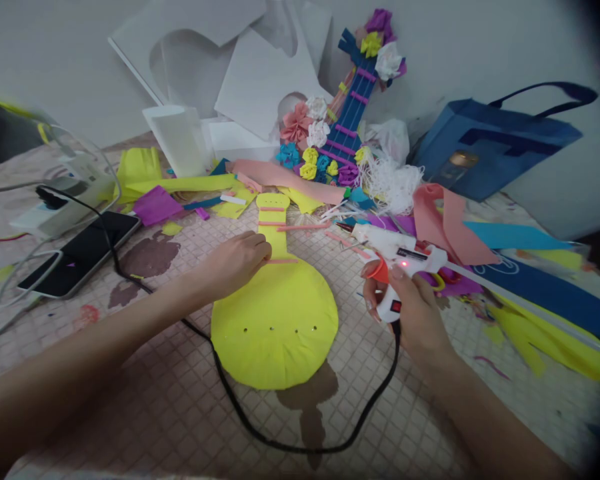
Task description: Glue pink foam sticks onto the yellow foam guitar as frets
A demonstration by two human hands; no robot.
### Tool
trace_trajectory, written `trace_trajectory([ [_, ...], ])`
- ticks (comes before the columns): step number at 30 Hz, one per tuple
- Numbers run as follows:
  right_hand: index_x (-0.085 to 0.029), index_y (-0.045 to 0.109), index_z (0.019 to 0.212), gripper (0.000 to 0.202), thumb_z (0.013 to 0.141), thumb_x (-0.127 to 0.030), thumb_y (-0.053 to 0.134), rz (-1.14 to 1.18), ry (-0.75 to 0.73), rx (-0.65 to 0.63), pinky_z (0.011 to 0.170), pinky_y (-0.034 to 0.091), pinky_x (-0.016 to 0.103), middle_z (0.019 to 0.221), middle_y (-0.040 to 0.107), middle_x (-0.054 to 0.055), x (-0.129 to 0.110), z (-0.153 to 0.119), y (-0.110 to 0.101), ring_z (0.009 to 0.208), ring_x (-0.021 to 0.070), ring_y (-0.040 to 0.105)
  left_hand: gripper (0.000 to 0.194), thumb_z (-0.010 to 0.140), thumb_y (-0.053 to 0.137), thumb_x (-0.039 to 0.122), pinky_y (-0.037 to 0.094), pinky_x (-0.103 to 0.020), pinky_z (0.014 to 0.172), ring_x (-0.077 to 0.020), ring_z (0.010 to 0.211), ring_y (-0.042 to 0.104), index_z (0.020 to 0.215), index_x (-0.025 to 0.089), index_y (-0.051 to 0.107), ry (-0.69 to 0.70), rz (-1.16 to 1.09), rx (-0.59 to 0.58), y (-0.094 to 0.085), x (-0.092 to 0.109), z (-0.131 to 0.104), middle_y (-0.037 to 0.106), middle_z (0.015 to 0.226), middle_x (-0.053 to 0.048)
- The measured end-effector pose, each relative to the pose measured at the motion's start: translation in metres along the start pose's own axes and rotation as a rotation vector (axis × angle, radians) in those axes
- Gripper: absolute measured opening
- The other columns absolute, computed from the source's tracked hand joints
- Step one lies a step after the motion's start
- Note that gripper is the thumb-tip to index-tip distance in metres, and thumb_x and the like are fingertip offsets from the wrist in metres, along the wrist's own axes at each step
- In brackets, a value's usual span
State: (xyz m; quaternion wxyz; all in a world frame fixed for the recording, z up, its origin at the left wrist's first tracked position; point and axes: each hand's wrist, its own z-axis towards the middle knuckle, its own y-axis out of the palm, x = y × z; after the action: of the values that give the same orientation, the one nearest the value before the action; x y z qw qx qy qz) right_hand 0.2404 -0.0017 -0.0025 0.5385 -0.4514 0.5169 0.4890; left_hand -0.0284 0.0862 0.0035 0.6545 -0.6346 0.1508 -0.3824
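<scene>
The yellow guitar-shaped piece lies at the middle of the frame, its round body toward me and its narrow neck pointing up. Thin pink strips cross the neck, and a row of small dark holes runs across the lower body. My left hand comes in from the lower left and rests where neck meets body, fingers curled together; I can't tell whether they pinch anything. Right of centre, my right hand has its fingers wrapped round the handle of a white glue gun, by the orange trigger. A red light glows on it, its nozzle points left, and a long glue stick runs out behind. Its black cord loops below the yellow piece on the patterned worktop. At left lie a phone and a power strip. Coloured paper scraps spread at right. Across the top I see white cut sheets, a blue flower-trimmed guitar leaning upright, and a blue bag at upper right.
</scene>
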Motion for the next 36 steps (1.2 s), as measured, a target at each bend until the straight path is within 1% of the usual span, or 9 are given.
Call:
trace_trajectory([
  [6, -0.019, 0.062, 0.085, 0.027, 0.088, -0.042, 0.048, 0.016, 0.010, -0.012, 0.034, 0.032, 0.021, 0.050, 0.050, -0.002, -0.001, 0.000, 0.000, 0.040, 0.0102, 0.044, 0.018, 0.088, 0.041, 0.013, 0.036, -0.032, 0.070, -0.0205, 0.078, 0.049, 0.081, 0.014, 0.058, 0.035, 0.139, -0.038, 0.002, 0.002, 0.001, 0.057, 0.082, -0.009],
  [14, -0.020, 0.062, 0.078, 0.029, 0.088, -0.044, 0.048, -0.014, -0.015, 0.011, 0.034, 0.031, 0.021, 0.049, 0.049, -0.003, -0.001, -0.001, 0.002, 0.038, 0.0097, 0.042, 0.021, 0.089, 0.039, 0.012, 0.042, -0.031, 0.069, -0.0183, 0.076, 0.053, 0.079, 0.013, 0.057, 0.072, 0.271, -0.028, 0.005, 0.004, 0.000, 0.059, 0.082, -0.008],
  [20, -0.020, 0.063, 0.082, 0.029, 0.088, -0.044, 0.048, -0.019, -0.006, 0.003, 0.034, 0.031, 0.021, 0.050, 0.051, -0.002, -0.002, -0.002, 0.001, 0.039, 0.0093, 0.044, 0.021, 0.090, 0.039, 0.012, 0.043, -0.032, 0.069, -0.0194, 0.078, 0.053, 0.080, 0.013, 0.057, 0.073, 0.295, -0.035, 0.010, 0.002, 0.000, 0.059, 0.083, -0.009],
  [25, -0.020, 0.064, 0.082, 0.029, 0.087, -0.045, 0.050, -0.011, 0.014, 0.009, 0.034, 0.031, 0.021, 0.051, 0.052, -0.002, -0.003, -0.002, 0.002, 0.038, 0.0092, 0.043, 0.021, 0.090, 0.039, 0.012, 0.044, -0.032, 0.069, -0.0194, 0.078, 0.054, 0.080, 0.012, 0.058, 0.052, 0.288, -0.047, 0.010, 0.004, 0.000, 0.059, 0.084, -0.009],
  [28, -0.020, 0.063, 0.082, 0.029, 0.085, -0.046, 0.052, 0.010, 0.059, 0.029, 0.034, 0.031, 0.021, 0.051, 0.051, -0.002, -0.001, 0.001, 0.003, 0.039, 0.0088, 0.043, 0.023, 0.090, 0.039, 0.012, 0.044, -0.033, 0.070, -0.0202, 0.079, 0.054, 0.081, 0.012, 0.059, 0.058, 0.278, -0.030, 0.009, 0.006, -0.002, 0.059, 0.084, -0.009],
  [33, -0.022, 0.061, 0.086, 0.025, 0.076, -0.044, 0.066, 0.115, 0.154, 0.150, 0.045, 0.042, 0.022, 0.061, 0.055, -0.004, 0.014, 0.013, -0.001, 0.050, 0.0094, 0.051, 0.023, 0.090, 0.039, 0.012, 0.045, -0.035, 0.074, -0.0213, 0.083, 0.054, 0.085, 0.011, 0.062, 0.055, 0.250, -0.031, 0.009, 0.006, -0.004, 0.059, 0.085, -0.010],
  [36, -0.020, 0.061, 0.085, 0.028, 0.071, -0.042, 0.071, 0.117, 0.253, 0.154, 0.052, 0.047, 0.023, 0.063, 0.056, -0.003, 0.022, 0.019, -0.005, 0.054, 0.0100, 0.053, 0.024, 0.091, 0.040, 0.015, 0.045, -0.036, 0.077, -0.0216, 0.085, 0.055, 0.086, 0.012, 0.063, 0.064, 0.240, -0.027, 0.008, 0.005, -0.005, 0.060, 0.087, -0.010],
])
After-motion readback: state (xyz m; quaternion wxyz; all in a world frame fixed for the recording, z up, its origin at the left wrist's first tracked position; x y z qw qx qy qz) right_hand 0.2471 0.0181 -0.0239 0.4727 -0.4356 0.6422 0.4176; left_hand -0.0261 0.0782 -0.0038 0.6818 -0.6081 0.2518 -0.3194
